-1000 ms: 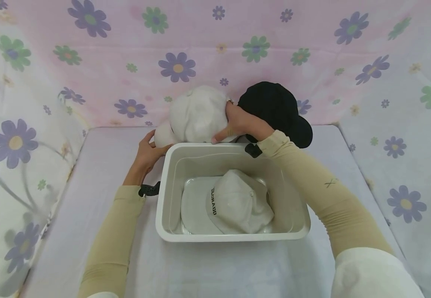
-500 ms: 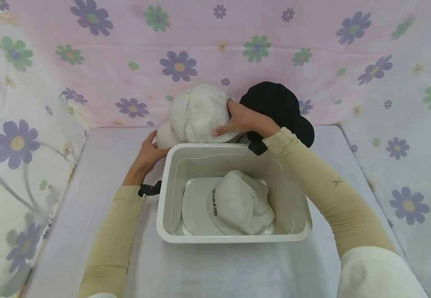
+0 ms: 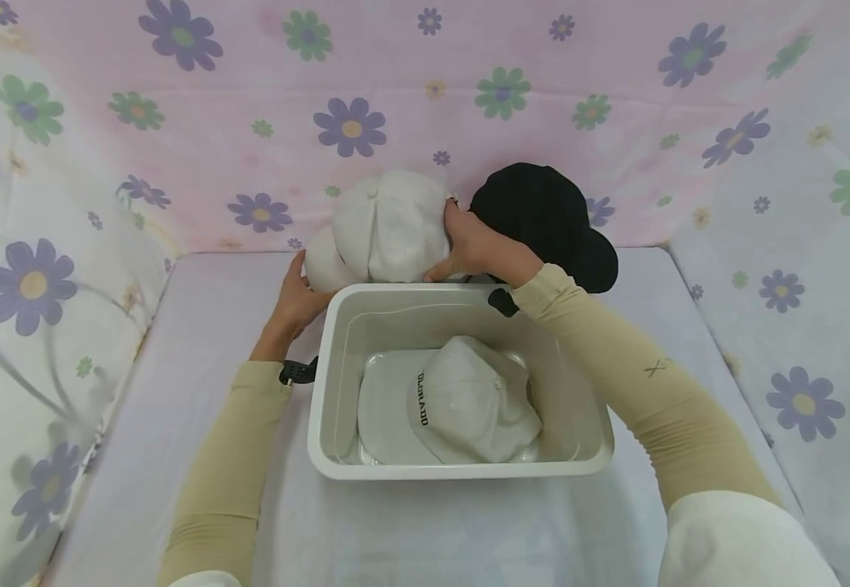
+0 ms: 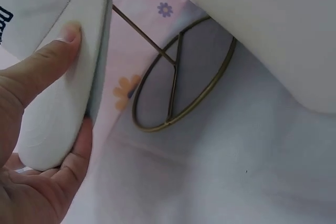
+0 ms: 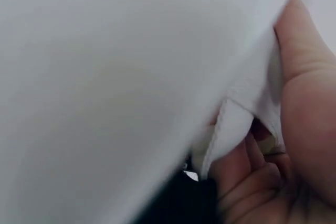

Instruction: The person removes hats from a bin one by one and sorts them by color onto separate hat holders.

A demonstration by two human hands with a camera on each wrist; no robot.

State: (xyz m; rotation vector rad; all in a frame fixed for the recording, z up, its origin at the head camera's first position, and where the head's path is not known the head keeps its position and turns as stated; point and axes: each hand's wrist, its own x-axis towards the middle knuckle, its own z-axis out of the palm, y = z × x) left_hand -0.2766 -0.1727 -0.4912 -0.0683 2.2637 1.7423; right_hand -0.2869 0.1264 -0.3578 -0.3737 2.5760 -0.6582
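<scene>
A white cap point(image 3: 396, 232) sits behind the tub, its brim toward the left. My left hand point(image 3: 296, 302) pinches that brim point(image 4: 58, 98); the left wrist view shows the thumb on its upper face and the fingers underneath. At the opposite side, my right hand point(image 3: 480, 240) grips the rear of the crown. The right wrist view has its fingers curled inside the cap's back edge point(image 5: 228, 129), partly hidden by the tub's blurred wall. A black cap point(image 3: 535, 200) stands just right of the white one, overlapped by the right hand.
A white plastic tub point(image 3: 462, 470) stands in front of both caps, between the forearms. Inside lies an off-white cap point(image 3: 469, 399) with dark lettering. Beneath the held cap, the left wrist view shows a round metal wire stand point(image 4: 168, 123). Flowered cloth point(image 3: 396, 73) hangs behind.
The white cap's crown has turned and tipped slightly, so a front-facing seam now shows. Both hands keep their hold, with only small shifts. The tub and the black cap stay put.
</scene>
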